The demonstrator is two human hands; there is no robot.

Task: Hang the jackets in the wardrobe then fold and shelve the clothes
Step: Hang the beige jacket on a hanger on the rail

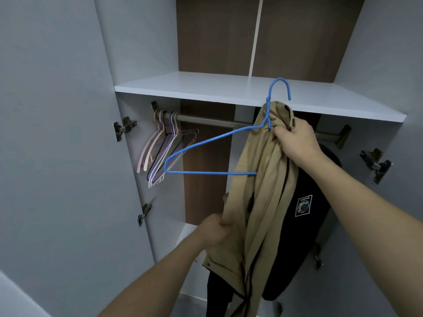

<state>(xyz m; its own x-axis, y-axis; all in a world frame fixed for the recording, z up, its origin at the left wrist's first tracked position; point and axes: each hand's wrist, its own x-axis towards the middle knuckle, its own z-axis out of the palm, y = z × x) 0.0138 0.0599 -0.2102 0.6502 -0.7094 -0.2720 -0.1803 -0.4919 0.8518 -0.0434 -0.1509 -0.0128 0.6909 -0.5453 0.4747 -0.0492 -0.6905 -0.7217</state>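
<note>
Tan jacket (263,179) soft, limp, half off blue wire hanger (206,152); right hand (295,143) clenches collar with hanger neck, left hand (212,229) pinches loose front edge—best holds.

Hangers (160,152) left on rail (212,121)

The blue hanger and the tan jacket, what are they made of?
The blue hanger looks like thin metal wire with a blue coating: it is slim, evenly bent and twisted at the neck. The tan jacket looks like soft woven cloth, maybe cotton: matte, creased, hanging limp with stitched seams. The fibre cannot be told for sure.
</note>
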